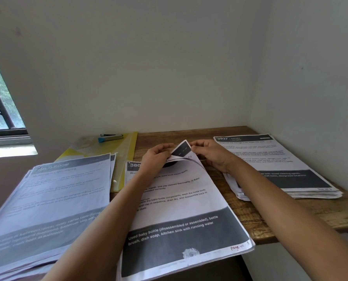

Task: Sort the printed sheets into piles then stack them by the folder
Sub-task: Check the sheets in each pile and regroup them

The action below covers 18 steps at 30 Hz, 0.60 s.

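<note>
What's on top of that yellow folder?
A stapler lies on the folder, at its far end. The left paper pile overlaps its near part, hiding that stretch.

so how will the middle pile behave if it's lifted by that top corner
Probably floppy: the corner of the middle pile curls over where the left hand and right hand pinch it. Its sheets fan at that corner, so they may slide apart. Its near end seems to overhang the table, so a push could tip it off.
</note>
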Available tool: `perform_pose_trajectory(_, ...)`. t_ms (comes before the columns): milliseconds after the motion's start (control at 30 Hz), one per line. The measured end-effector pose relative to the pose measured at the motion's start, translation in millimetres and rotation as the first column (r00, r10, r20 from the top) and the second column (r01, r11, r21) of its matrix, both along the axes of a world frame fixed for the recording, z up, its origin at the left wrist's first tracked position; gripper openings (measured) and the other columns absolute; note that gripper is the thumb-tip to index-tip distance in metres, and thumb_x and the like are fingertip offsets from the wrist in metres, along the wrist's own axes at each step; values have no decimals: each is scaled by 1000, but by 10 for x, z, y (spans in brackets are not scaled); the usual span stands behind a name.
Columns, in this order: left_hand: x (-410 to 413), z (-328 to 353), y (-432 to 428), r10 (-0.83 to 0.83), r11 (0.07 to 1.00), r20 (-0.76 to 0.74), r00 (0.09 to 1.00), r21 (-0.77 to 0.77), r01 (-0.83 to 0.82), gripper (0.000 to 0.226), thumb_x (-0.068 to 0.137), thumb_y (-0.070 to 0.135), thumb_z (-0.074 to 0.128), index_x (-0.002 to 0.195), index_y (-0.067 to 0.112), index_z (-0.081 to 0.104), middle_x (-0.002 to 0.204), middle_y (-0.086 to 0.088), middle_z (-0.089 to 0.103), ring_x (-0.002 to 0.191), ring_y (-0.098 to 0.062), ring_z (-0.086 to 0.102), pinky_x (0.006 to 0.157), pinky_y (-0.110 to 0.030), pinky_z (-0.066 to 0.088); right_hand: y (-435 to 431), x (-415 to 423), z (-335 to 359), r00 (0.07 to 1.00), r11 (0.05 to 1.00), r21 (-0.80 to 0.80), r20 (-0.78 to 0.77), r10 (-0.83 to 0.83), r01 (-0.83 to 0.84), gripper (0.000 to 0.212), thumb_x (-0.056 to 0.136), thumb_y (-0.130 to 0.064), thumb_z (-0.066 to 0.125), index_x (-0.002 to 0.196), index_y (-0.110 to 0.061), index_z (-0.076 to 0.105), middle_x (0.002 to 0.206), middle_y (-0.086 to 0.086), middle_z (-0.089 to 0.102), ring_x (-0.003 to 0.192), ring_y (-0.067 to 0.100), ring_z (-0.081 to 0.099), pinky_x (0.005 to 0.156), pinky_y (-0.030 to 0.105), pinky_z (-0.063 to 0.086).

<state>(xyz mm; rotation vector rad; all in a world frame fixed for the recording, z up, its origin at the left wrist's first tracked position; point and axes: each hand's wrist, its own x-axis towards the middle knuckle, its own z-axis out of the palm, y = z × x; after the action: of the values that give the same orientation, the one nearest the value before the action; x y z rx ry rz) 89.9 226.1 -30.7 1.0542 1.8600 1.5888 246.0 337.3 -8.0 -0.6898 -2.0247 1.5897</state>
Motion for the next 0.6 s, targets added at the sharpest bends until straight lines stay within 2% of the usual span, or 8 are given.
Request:
perform_pose_trajectory(200,6,4,-3,-15,1000,-10,1000,7,15,26,90,14,53,93,29,74,94,2,74,89,-21,69,86,-37,55,-12,2,5,1000,1000,11,-11,6,-6,21,96,-15,52,110,-7,64,91,0,68,82,10,61,68,24,49)
perform_pose_trajectory(333,-12,-13,18,24,999,1,1000,29,-24,19,90,14,54,84,24,69,88,0,72,80,-18,64,77,-32,51,-30,24,26,998,999,-22,-30,48,-48,19,97,-23,51,97,-19,69,86,-3,71,80,8,64,69,25,48)
perform_pose_trajectory(433,-28,-20,30,47,998,-17,999,43,-46,16,91,22,54,82,23,67,88,0,67,81,-17,59,74,-29,45,-31,73,35,990,990,33,-13,139,-138,24,90,-32,60,107,-17,66,102,3,71,94,16,65,80,30,52)
perform_pose_trajectory(500,-36,-30,35,51,998,-49,997,50,-48,18,93,27,50,85,23,65,93,-2,66,88,-20,58,77,-32,44,-36,105,34,975,973,61,23,222,-223,34,81,-32,66,112,-18,63,108,4,70,101,18,65,88,29,51)
perform_pose_trajectory(600,-37,-51,50,34,998,-51,998,47,-31,23,95,36,43,90,27,64,105,-2,66,102,-20,60,93,-40,45,-48,106,13,964,962,74,61,260,-264,38,83,-18,69,119,-14,59,109,5,70,99,17,68,80,25,55)
